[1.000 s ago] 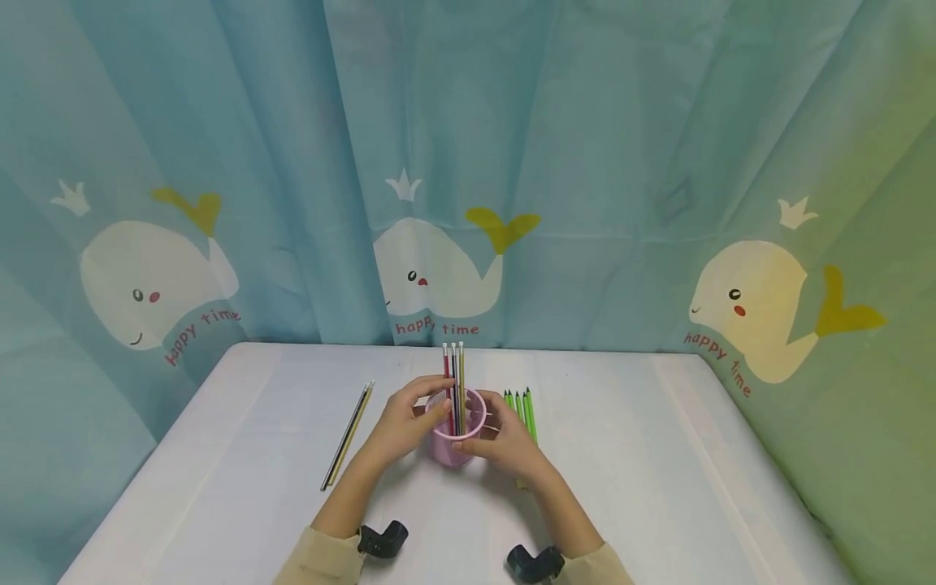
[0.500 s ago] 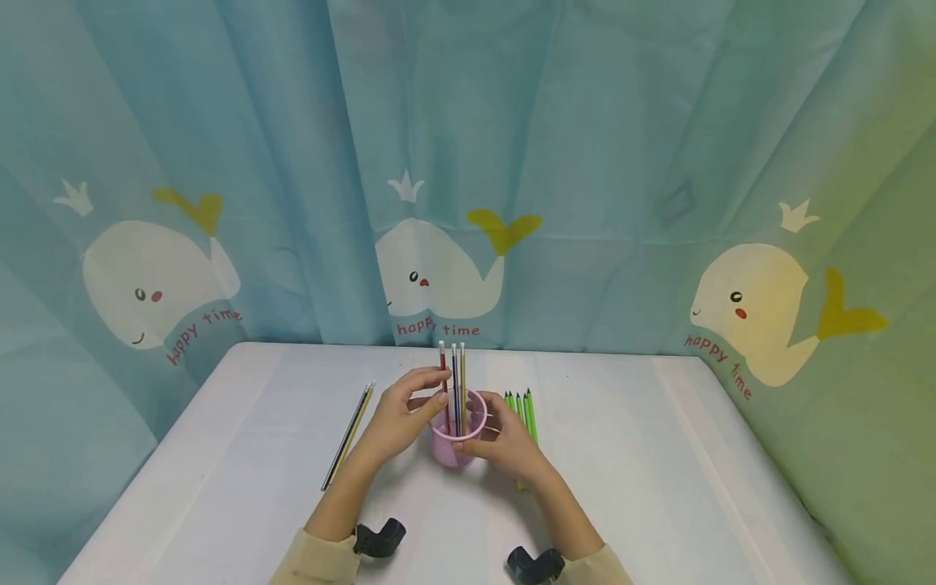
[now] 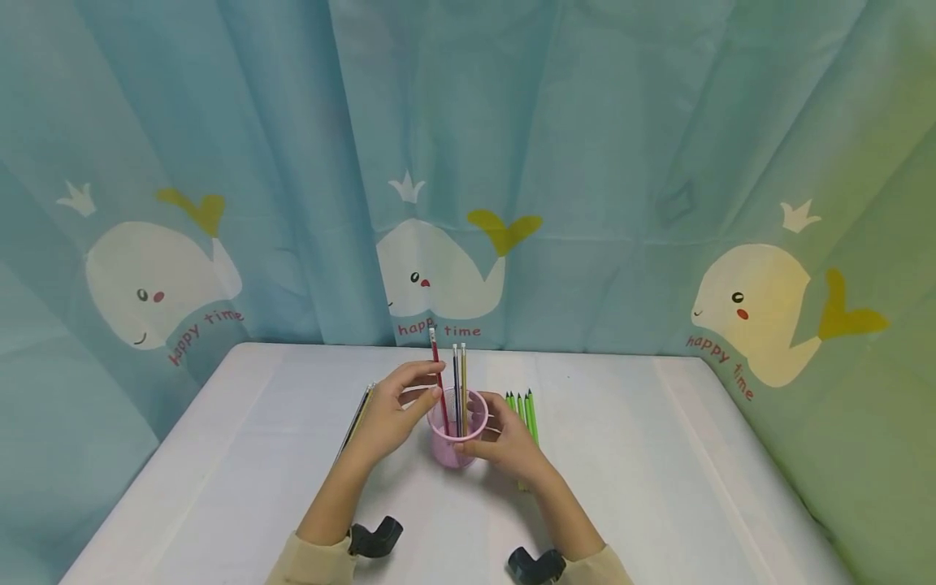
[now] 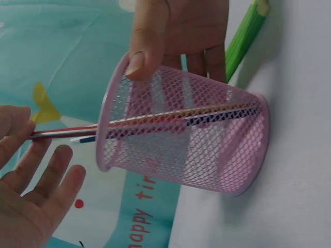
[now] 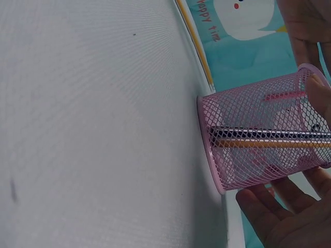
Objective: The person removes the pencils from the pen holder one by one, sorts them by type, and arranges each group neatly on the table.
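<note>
In the head view, my left hand (image 3: 391, 418) pinches a red pencil (image 3: 435, 351) between thumb and fingers. The pencil leans left, its white-tipped end up and its lower part inside a pink mesh pencil holder (image 3: 449, 457). Beside it in the holder stand a dark pencil (image 3: 455, 367) and a gold pencil (image 3: 464, 370). My right hand (image 3: 513, 445) grips the holder from the right, thumb at the near rim and fingers round the far side. The left wrist view shows the red pencil (image 4: 67, 133) at the left fingertips, with the other left fingers spread.
Several green pencils (image 3: 531, 414) lie on the white table (image 3: 658, 487), partly behind my right hand. Left of the holder lie dark and gold pencils (image 3: 358, 418), partly covered by my left hand. A blue whale-print curtain (image 3: 600, 203) hangs behind the table.
My left hand has drawn the red pencil up and left, away from the other pencils, so it tilts. The right hand and the holder have stayed nearly still.
</note>
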